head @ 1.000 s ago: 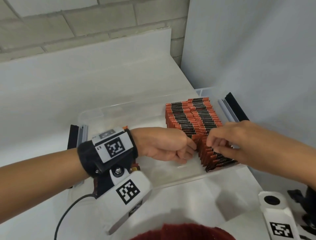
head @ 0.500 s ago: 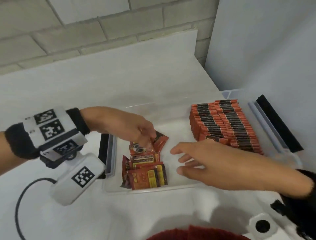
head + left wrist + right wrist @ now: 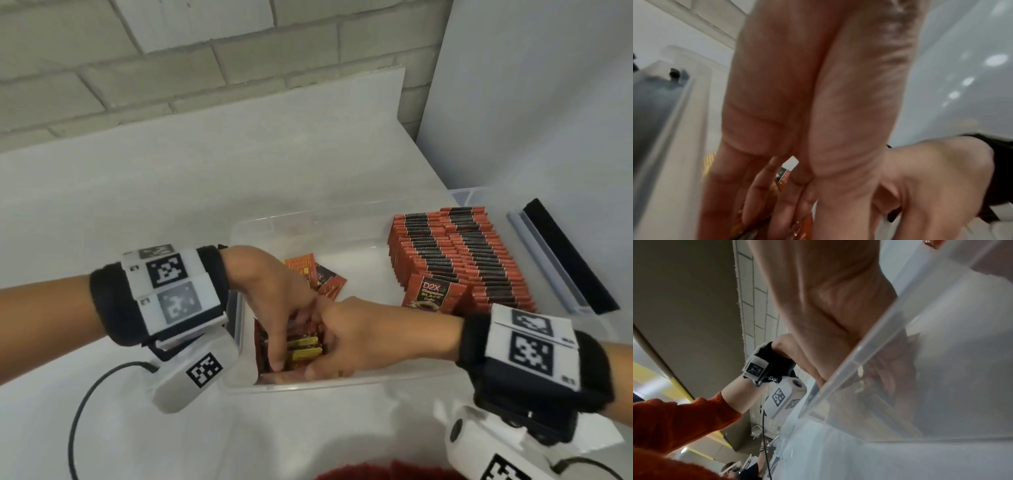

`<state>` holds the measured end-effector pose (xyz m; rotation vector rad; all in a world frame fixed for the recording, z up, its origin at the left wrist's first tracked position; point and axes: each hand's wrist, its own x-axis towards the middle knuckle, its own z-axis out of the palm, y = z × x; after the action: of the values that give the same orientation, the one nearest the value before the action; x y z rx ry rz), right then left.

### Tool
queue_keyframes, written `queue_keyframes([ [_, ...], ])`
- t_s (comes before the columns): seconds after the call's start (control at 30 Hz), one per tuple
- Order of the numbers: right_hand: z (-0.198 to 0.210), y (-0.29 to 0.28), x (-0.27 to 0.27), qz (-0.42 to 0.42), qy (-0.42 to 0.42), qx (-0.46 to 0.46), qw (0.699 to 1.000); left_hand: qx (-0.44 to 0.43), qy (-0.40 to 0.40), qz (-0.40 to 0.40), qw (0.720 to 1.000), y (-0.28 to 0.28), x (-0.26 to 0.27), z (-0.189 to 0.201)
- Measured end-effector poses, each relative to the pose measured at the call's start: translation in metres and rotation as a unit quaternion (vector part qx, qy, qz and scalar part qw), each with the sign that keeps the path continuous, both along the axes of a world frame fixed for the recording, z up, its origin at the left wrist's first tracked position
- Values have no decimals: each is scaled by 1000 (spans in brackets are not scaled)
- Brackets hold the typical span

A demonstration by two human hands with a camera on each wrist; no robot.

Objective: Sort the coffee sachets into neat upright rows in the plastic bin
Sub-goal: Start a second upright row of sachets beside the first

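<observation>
A clear plastic bin (image 3: 342, 385) sits on the white table. Upright rows of red-and-black coffee sachets (image 3: 455, 260) fill its right side, and one sachet (image 3: 433, 294) leans face-out at their near end. A loose stack of sachets (image 3: 305, 349) lies in the near-left corner. My left hand (image 3: 277, 308) reaches down over the stack's left side, with sachets between its fingers (image 3: 777, 203). My right hand (image 3: 342, 339) grips the same stack from the right; its fingers (image 3: 890, 369) show blurred through the bin wall. Two loose sachets (image 3: 322, 277) lie behind my left hand.
The bin's grey-and-black latch (image 3: 565, 260) sticks out at the right, close to a white side panel (image 3: 531, 102). A brick wall stands behind the table. A black cable (image 3: 78, 411) loops on the table near my left wrist.
Both hands left the near end of the upright rows and moved left. Half a second ago the left pinched a loose sachet while the right reached in open; now both grip the loose stack.
</observation>
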<state>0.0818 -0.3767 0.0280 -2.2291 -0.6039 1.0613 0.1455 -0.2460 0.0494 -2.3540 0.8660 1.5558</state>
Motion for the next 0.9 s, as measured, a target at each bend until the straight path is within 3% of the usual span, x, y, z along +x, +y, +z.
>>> queue_keyframes([
  [0.23,-2,-2,6,-88,8,52,995,-32,27,37,998,8,11,6],
  [0.33,2,-9,8,-122,24,90,988,-63,80,84,991,12,21,20],
  [0.43,7,-17,10,-166,86,142,972,-110,128,121,978,16,30,37],
  [0.57,16,-35,14,-218,125,200,947,-204,109,178,956,15,37,51],
  [0.67,26,-60,16,-285,100,257,918,-303,99,280,906,3,37,56],
  [0.77,33,-84,15,-364,50,309,877,-399,170,401,807,-17,33,49],
  [0.9,27,-103,11,-454,-28,332,826,-457,280,440,720,-48,23,32],
])
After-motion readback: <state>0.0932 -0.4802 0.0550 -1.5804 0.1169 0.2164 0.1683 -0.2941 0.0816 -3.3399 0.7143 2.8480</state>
